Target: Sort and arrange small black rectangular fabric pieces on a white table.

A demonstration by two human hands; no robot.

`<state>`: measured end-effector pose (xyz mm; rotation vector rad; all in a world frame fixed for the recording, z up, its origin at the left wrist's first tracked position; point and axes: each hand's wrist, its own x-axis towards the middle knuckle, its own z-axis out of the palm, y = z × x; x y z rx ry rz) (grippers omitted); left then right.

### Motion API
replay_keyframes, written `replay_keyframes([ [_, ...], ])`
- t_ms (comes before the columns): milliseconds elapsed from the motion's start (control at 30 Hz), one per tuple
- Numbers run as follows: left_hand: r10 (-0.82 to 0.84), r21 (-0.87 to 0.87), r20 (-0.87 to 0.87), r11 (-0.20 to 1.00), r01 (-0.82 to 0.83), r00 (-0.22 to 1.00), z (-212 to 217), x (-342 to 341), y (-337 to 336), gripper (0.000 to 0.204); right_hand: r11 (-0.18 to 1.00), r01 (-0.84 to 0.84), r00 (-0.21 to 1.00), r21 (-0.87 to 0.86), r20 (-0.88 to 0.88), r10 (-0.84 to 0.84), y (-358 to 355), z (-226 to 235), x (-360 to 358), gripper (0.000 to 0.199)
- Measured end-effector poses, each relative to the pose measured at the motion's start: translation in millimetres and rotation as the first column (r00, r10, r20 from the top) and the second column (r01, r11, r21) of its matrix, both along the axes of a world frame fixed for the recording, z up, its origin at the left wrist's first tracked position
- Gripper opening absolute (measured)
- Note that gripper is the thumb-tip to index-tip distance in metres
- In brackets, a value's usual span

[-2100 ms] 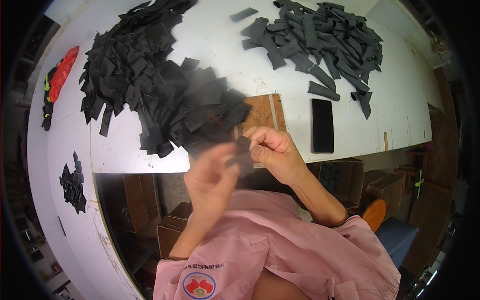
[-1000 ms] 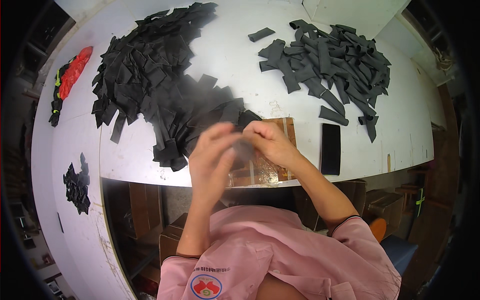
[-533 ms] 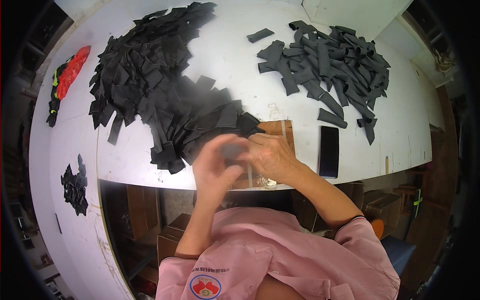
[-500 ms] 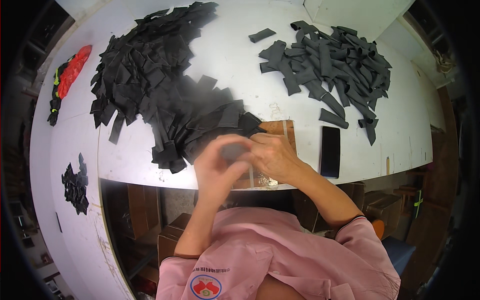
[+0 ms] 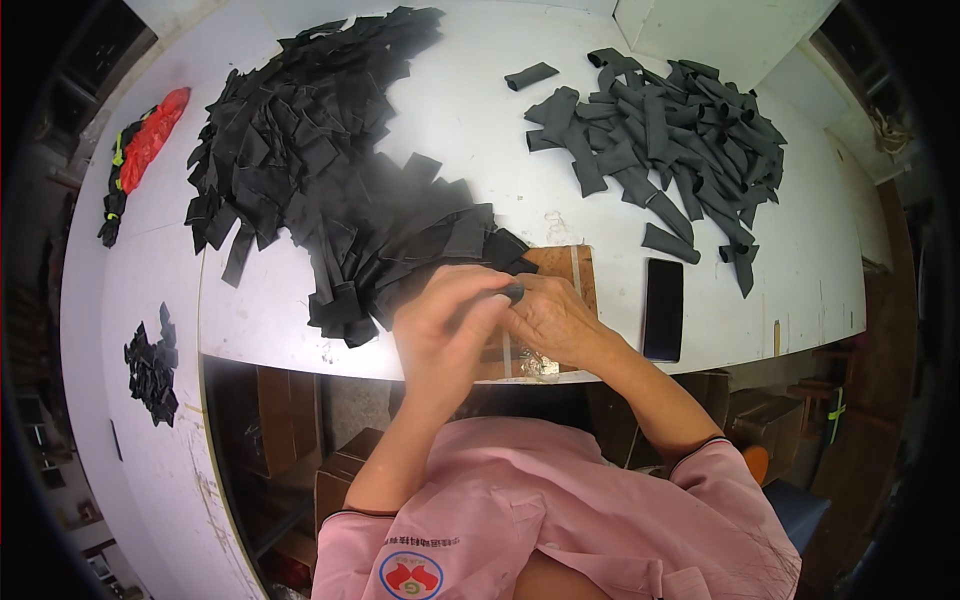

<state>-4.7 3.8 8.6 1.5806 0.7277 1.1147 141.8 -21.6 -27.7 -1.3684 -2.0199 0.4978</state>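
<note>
Head view: left hand (image 5: pixel 445 330) and right hand (image 5: pixel 550 320) are pressed together, pinching a small black strip (image 5: pixel 512 292) at the near table (image 5: pixel 480 130) edge, beside the big black pile (image 5: pixel 330 180).

Both hands, the left hand (image 5: pixel 445 330) and right hand (image 5: pixel 550 320), have dropped from chest height to the white table's (image 5: pixel 480 120) near edge, closing together over a small black strip (image 5: pixel 512 292) that earlier showed plainly between the fingers.
</note>
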Motion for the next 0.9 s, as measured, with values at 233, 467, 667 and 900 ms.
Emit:
replay_keyframes([
  [233, 0.099, -0.262, 0.667, 0.959, 0.108, 0.739, -0.7, -8.3, 2.6, 0.011, 0.990, -0.050, 0.995, 0.129, 0.088, 0.038, 6.4, 27.5, 2.6, 0.032],
  [467, 0.088, -0.288, 0.532, 0.954, 0.082, 0.842, -21.0, -16.8, 6.2, 0.017, 0.996, -0.030, 0.997, 0.087, 0.080, 0.023, 6.1, 5.3, -8.9, 0.028],
  [667, 0.081, -0.287, 0.511, 0.954, 0.081, 0.856, -21.6, -13.0, 1.9, 0.017, 0.997, 0.016, 0.997, 0.072, 0.075, -0.021, 3.7, -0.7, -11.0, 0.029],
  [900, 0.797, 0.268, -0.337, 0.592, -0.760, 0.501, -74.1, -78.6, 34.5, 0.022, 0.968, -0.137, 0.336, -0.213, -0.929, -0.157, 35.3, 53.6, 37.8, 0.053],
])
